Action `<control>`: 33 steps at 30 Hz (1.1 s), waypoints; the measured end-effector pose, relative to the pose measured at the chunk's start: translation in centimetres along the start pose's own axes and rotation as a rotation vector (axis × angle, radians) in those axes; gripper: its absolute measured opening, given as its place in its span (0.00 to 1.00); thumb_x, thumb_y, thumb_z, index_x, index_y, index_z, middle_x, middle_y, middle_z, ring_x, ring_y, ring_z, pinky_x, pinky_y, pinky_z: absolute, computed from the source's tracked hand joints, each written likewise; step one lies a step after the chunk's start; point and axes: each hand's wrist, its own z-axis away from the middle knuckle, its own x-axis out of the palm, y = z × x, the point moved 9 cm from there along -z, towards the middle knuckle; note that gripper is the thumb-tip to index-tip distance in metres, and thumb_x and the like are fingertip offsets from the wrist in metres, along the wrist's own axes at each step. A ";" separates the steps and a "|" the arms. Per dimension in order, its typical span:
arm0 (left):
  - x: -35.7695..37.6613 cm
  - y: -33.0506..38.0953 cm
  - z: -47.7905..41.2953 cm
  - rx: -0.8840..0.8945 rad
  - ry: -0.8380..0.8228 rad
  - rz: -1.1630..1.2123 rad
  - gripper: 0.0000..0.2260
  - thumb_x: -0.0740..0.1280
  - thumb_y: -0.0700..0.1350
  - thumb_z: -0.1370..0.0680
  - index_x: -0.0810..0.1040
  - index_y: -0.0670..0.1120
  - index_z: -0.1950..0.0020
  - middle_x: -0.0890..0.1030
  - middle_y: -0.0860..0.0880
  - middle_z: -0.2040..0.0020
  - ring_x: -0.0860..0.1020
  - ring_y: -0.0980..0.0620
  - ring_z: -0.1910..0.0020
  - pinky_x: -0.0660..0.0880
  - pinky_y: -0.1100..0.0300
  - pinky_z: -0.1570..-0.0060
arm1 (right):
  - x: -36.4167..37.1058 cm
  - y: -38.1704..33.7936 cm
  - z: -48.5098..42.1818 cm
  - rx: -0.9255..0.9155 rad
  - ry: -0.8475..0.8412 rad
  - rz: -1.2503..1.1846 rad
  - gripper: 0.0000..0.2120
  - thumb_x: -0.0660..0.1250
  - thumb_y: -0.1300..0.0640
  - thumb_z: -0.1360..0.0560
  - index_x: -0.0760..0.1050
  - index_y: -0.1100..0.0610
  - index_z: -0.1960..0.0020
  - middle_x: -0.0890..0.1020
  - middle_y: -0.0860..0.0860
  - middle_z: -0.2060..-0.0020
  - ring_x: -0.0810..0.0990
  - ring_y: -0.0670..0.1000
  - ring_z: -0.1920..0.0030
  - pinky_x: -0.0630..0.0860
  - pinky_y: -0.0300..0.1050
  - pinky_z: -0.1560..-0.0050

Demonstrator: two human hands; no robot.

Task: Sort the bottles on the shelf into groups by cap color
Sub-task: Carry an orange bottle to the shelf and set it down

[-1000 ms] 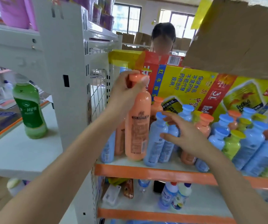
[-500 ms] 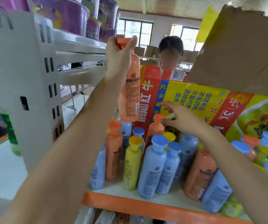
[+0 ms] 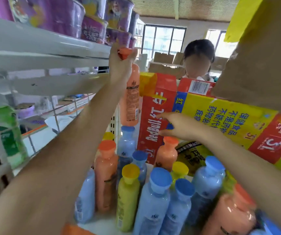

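Note:
My left hand (image 3: 122, 65) grips an orange-capped orange bottle (image 3: 131, 99) by its neck and holds it high above the shelf. Below stand mixed bottles: an orange-capped one (image 3: 106, 173) at the left, a yellow-capped one (image 3: 128, 195), several blue-capped ones (image 3: 155, 200), and an orange-capped bottle (image 3: 167, 153) at the back. My right hand (image 3: 177, 126) hovers just above that back bottle's cap, fingers loosely spread, holding nothing. Another orange bottle (image 3: 231, 212) leans at the lower right.
A red and yellow carton (image 3: 224, 121) stands behind the bottles, with brown cardboard (image 3: 263, 65) above it. Purple tubs (image 3: 92, 28) fill the upper shelf. A green bottle (image 3: 10, 134) stands at the left. A person (image 3: 198, 60) is behind the carton.
My left hand lifted the orange bottle off the shelf and high up. My right hand moved from the front bottles to the back, over the orange-capped one.

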 end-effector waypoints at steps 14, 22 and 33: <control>-2.0 -3.4 -1.3 -0.026 0.054 0.054 0.08 0.68 0.39 0.25 0.70 0.45 0.50 0.75 0.52 0.60 0.74 0.55 0.63 0.77 0.61 0.58 | 4.0 -2.7 -1.3 -0.222 -0.213 -0.159 0.32 0.64 0.48 0.24 0.51 0.43 0.26 0.65 0.47 0.28 0.68 0.50 0.32 0.65 0.39 0.40; -3.0 -8.2 -0.9 -0.124 0.003 -0.182 0.15 0.69 0.44 0.26 0.72 0.44 0.42 0.77 0.45 0.45 0.77 0.46 0.47 0.76 0.52 0.47 | 5.3 -4.8 -2.5 -0.324 -0.227 -0.129 0.28 0.62 0.49 0.23 0.56 0.45 0.26 0.57 0.46 0.25 0.60 0.50 0.27 0.60 0.47 0.29; -4.2 -15.2 1.4 -0.288 -0.237 -0.558 0.22 0.72 0.43 0.29 0.72 0.38 0.39 0.77 0.42 0.46 0.75 0.53 0.57 0.72 0.70 0.70 | 4.9 -5.2 -2.6 -0.416 -0.135 -0.114 0.27 0.63 0.51 0.23 0.58 0.49 0.27 0.62 0.45 0.27 0.63 0.48 0.29 0.62 0.45 0.29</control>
